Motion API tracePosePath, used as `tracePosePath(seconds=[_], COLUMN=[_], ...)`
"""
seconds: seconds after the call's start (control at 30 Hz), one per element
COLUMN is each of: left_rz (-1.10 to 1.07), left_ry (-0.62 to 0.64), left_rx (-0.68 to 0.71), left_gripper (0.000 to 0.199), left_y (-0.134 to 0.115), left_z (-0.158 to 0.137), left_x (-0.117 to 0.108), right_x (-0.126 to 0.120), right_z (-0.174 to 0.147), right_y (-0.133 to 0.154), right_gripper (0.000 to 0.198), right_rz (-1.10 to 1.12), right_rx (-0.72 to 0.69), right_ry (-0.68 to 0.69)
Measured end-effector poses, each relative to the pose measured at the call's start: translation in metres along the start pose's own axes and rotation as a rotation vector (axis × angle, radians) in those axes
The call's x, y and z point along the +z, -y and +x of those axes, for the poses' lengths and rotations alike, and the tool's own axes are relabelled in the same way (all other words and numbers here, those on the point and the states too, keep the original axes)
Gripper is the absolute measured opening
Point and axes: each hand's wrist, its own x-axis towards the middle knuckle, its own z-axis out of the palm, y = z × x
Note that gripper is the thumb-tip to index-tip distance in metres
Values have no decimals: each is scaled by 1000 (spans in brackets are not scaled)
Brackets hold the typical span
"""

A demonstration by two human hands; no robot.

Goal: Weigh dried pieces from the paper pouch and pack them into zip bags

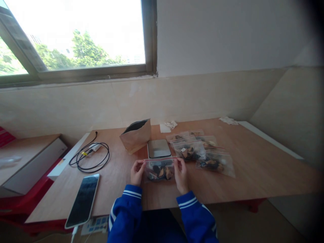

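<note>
Between my hands is a clear zip bag (160, 172) with a red strip along its top, holding dark and tan dried pieces. My left hand (137, 172) pinches its top left corner, and my right hand (181, 174) pinches the top right corner. Just behind the bag lies a flat, square scale-like device (159, 148) with a pale top. A brown paper pouch (136, 136) stands open at its left. To the right, several filled zip bags (188, 152) lie overlapping, with similar dried pieces inside.
A phone (83, 200) with a white cable plugged in lies at the table's left front edge. Behind it are a coiled black cable (93, 168) and a white adapter (94, 146). Crumpled tissue (170, 125) lies near the wall, beneath a window (96, 37).
</note>
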Motion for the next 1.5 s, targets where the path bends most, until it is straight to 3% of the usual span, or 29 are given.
tracePosePath(seconds=[0.73,1.03,1.5], left_rz=[160,1,38], left_ry=[-66,43,41], left_rx=[121,-25,-27], left_gripper=[25,36,31], left_y=[3,-3,-2], left_z=[1,2,2], left_x=[-1,5,4], right_x=[-2,0,1], right_z=[5,4,5], right_y=[-4,0,5], right_gripper=[44,39,40], right_rz=[39,131,94], right_rx=[-2,61,15], right_ry=[-38,-8,11])
